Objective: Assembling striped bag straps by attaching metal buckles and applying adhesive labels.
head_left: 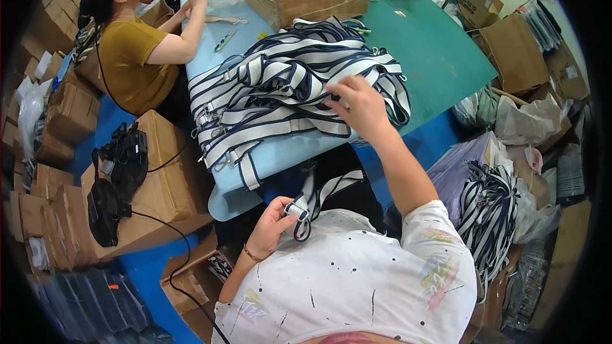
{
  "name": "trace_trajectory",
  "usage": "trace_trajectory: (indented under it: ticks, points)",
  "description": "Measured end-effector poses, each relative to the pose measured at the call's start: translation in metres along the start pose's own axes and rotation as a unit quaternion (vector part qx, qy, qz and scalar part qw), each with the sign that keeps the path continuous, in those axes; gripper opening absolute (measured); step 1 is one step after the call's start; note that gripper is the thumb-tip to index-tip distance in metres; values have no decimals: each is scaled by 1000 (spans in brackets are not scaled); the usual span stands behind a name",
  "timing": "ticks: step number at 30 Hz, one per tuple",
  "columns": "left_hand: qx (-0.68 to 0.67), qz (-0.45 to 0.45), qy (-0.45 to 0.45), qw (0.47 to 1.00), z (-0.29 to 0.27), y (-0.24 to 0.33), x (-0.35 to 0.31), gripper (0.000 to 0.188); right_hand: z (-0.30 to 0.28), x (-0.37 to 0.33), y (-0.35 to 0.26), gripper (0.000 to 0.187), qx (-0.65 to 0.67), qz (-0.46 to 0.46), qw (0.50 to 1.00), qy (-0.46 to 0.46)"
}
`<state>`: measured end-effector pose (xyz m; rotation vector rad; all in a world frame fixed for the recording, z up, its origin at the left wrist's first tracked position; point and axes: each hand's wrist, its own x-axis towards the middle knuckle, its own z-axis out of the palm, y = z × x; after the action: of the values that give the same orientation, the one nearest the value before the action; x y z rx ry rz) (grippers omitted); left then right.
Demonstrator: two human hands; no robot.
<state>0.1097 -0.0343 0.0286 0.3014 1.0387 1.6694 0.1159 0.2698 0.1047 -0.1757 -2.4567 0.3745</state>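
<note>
The white-and-navy webbing strap (338, 183), pinched in your left hand (269, 228), runs away rightward, short of the near edge of the table (284, 152); your right hand (361, 106) is nearer the strap pile (255, 99), its grip unclear.

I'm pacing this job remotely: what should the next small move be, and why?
Probably bring the right hand down to the striped strap in the left hand: that hand holds it alone, with a loop bent in it, while the right is up at the pile of straps; whether it grips one is unclear.
</note>
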Motion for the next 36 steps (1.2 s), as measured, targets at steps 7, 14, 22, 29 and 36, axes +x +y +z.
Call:
trace_trajectory:
  ticks: [7, 14, 22, 29, 36]
  points:
    - [18, -1, 6, 1000, -4, -6, 0, 23, 16, 16, 46, 16, -4, -113, 993, -21]
    - [-8, -10, 10, 1000, -4, -11, 0, 25, 2, 8, 51, 12, 164, -102, 980, -40]
    - [3, 47, -27, 999, -3, 14, 6, 47, -2, -80, -19, 53, 9, -66, 918, -391]
    - [111, 24, -109, 988, 16, 39, 26, 33, -13, -65, -61, 70, 323, -76, 873, -357]
    - [198, -33, -298, 933, 16, 60, 39, 51, -75, -26, -33, 45, 429, -145, 846, -281]
